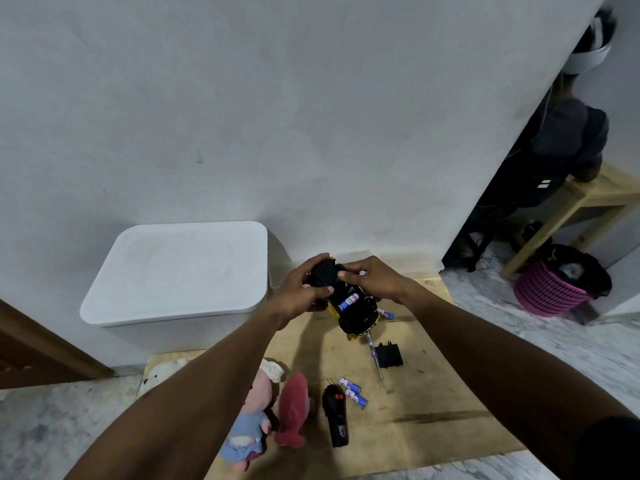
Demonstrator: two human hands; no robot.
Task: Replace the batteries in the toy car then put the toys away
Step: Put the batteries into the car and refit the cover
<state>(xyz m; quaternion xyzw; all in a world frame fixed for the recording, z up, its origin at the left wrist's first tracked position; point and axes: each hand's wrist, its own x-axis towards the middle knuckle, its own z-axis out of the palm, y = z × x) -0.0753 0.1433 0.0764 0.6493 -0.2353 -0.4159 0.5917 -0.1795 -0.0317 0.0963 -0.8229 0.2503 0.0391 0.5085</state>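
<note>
I hold a black and yellow toy car (353, 313) upside down above a wooden board (433, 410). My left hand (301, 289) grips its far end. My right hand (372, 277) holds the car from the right, with a battery tip showing at its fingers. A blue battery (348, 302) sits in the open compartment. The black battery cover (390, 355) and a screwdriver (375, 362) lie on the board below. Two loose batteries (354, 393) lie beside a black remote control (335, 415). Another battery (387, 313) lies behind the car.
A white lidded bin (180, 271) stands against the wall at the left. Plush toys lie on the board: a pink doll (249, 410), a red fish (292, 410) and a white one (159, 374). A pink basket (547, 292) and wooden bench (571, 209) stand far right, with a person seated there.
</note>
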